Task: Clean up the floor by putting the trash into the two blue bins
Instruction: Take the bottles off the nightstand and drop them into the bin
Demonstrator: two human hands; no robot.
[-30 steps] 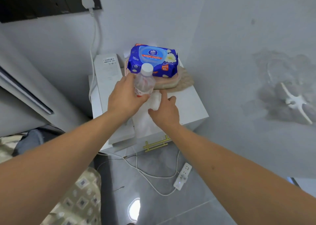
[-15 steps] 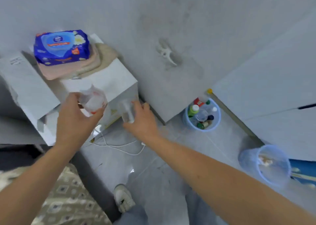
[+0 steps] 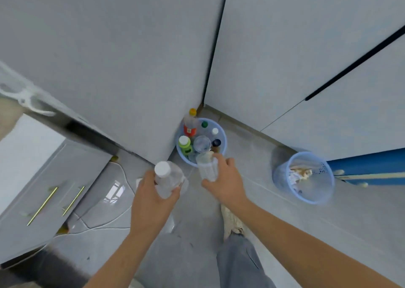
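With both hands loaded at frame centre, drop each item by sort. Left hand (image 3: 153,196), curled round a capped bottle (image 3: 167,178), low centre. Right hand (image 3: 221,179), wrapped round a clear cup (image 3: 207,168), just at the near rim of the bottle bin (image 3: 222,134), which sits mid-frame in the wall corner, already crowded with upright bottles. Paper bin (image 3: 282,178) right of centre, well apart, with crumpled scraps inside. Probably best: carry cup and bottle over the crowded bin's open gap, lower before letting go, release one at a time. Risk: bounce off caps, roll onto the floor (image 3: 197,211).
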